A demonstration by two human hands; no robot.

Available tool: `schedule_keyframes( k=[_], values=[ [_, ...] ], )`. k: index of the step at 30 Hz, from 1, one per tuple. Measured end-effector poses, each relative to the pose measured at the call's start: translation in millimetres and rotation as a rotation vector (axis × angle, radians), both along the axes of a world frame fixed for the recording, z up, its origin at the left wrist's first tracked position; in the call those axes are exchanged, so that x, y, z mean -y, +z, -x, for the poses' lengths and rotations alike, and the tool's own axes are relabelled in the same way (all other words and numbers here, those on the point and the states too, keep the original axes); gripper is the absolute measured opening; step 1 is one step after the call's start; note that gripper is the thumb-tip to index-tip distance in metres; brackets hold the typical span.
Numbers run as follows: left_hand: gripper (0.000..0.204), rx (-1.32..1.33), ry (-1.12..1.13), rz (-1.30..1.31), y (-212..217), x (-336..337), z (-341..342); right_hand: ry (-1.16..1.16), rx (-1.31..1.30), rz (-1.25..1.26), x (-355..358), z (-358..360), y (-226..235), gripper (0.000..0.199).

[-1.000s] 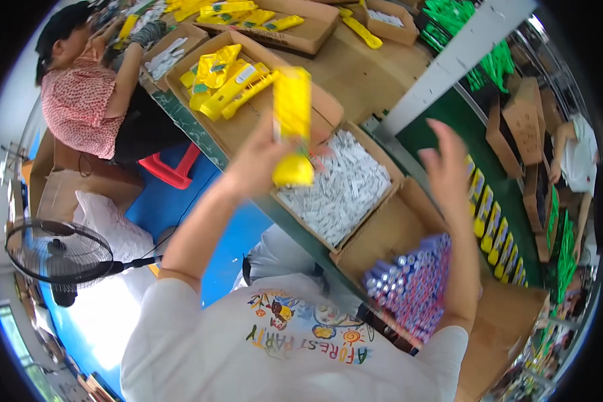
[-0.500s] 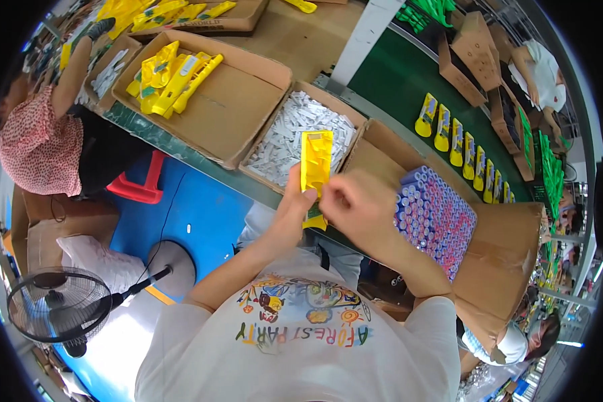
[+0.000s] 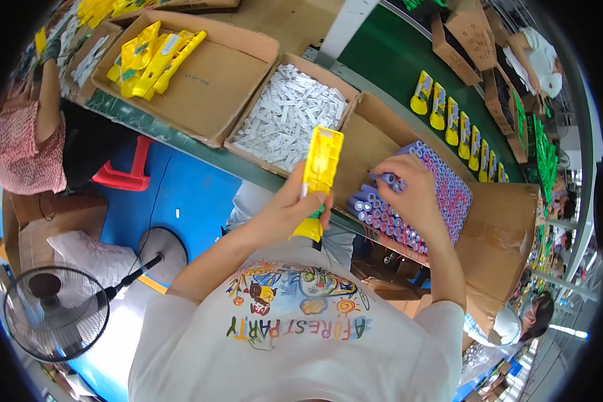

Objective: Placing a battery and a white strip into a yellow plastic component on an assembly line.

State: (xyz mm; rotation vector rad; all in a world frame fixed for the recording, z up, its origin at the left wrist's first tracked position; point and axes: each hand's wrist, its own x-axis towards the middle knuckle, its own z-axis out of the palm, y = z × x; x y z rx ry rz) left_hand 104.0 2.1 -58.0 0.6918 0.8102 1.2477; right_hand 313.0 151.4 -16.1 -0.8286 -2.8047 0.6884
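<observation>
My left hand (image 3: 291,211) is closed around a long yellow plastic housing (image 3: 323,161), its hollow, ribbed inside facing up. A bit of green shows at the housing's lower part, below my fingers. Over the box of purple cylindrical battery cells (image 3: 442,194), my right hand (image 3: 409,191) is closed in a pinch at the left edge of the stack. A purple cell end shows at its fingertips, and several cells lie loose and tilted just beneath. My fingers hide most of the pinched cell.
A carton of small white plastic parts (image 3: 291,114) stands ahead, beside a carton (image 3: 211,100) holding several yellow housings (image 3: 157,63). A row of yellow pieces (image 3: 452,120) lies on the green belt (image 3: 375,53). A co-worker (image 3: 30,141) works at left, near a fan (image 3: 57,311).
My right hand has left the yellow housing and moved right, onto the battery cells. The housing, still in my left hand, has tilted slightly, and the whole view has shifted a little.
</observation>
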Motion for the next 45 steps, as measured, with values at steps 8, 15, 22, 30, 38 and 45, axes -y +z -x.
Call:
schedule_keyframes(
  k=[8,15,22,30,38,45],
  values=[
    [0.053,0.169,-0.072,-0.019,-12.4,0.1,-13.5,0.376,-0.330,-0.410,45.5,36.0,15.1,0.041],
    [0.054,0.119,0.004,0.064,4.4,6.7,20.7,0.439,-0.240,-0.023,44.0,69.0,6.2,0.046],
    [0.049,0.236,0.377,0.155,-2.0,17.9,71.1,0.327,-0.052,0.301,-26.6,147.0,-33.5,0.029],
    [0.053,0.255,0.330,0.161,-14.9,34.2,50.5,0.321,-0.179,0.152,-26.8,142.3,-32.8,0.011],
    [0.045,0.214,0.192,0.264,-9.7,20.0,33.3,0.061,-0.512,0.749,-0.2,147.1,-29.5,0.021],
    [0.036,0.090,0.214,0.116,-9.1,20.7,32.3,-0.044,-0.672,0.313,-2.4,140.8,-33.5,0.014]
  ],
)
